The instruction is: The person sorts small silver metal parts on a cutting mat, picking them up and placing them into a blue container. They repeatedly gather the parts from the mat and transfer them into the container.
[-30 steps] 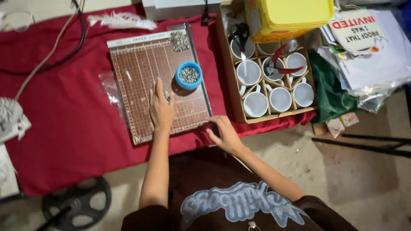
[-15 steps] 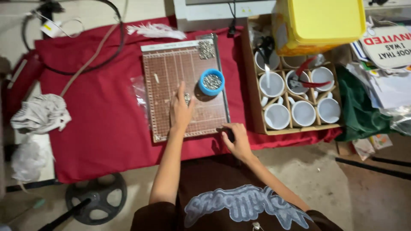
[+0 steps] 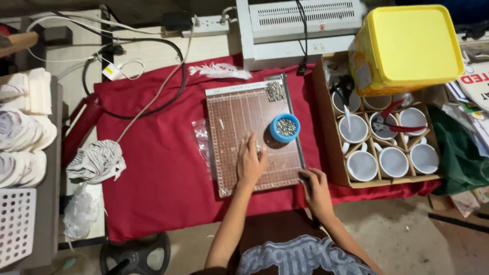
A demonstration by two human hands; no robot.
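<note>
craft workshop | paper trimmer (image 3: 254, 135) | laminator (image 3: 305, 25) | boxed mugs (image 3: 384, 147)

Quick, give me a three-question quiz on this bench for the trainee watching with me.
1. True or false: the left hand lies flat on the grid board.
2. What does the blue cup hold? A) water B) small metal bits C) nothing
3. Where is the right hand?

Key:
1. True.
2. B.
3. At the board's near right corner, by the end of its side rail, next to the box of white mugs.
</note>
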